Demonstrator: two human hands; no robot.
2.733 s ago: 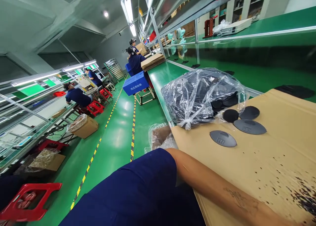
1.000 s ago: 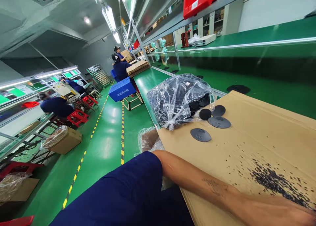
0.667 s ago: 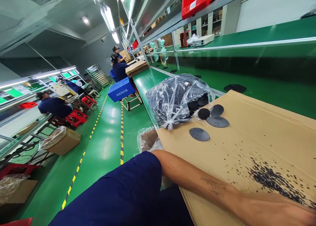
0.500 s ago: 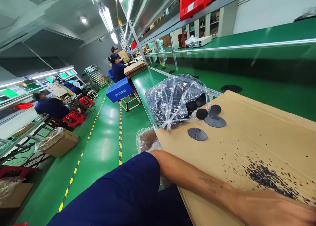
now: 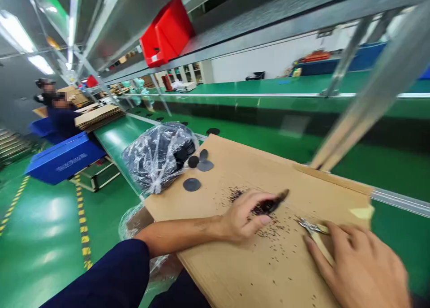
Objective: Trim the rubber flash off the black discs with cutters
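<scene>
My left hand rests on a brown cardboard sheet and pinches a dark round plastic piece between thumb and fingers. My right hand lies at the lower right, its fingers closed on a small metal tool whose tips point toward the left hand. Tiny black shavings are scattered on the cardboard between the two hands. Three dark discs lie farther along the sheet, beside a clear plastic bag full of dark parts.
A green conveyor belt runs behind the cardboard, with a slanted metal post at the right. A red bin sits on the shelf above. To the left are a blue crate, stacked cardboard and co-workers.
The view has swung right and down from the aisle to the cardboard. Both hands now show: the left holds a dark piece and the right holds a metal tool.
</scene>
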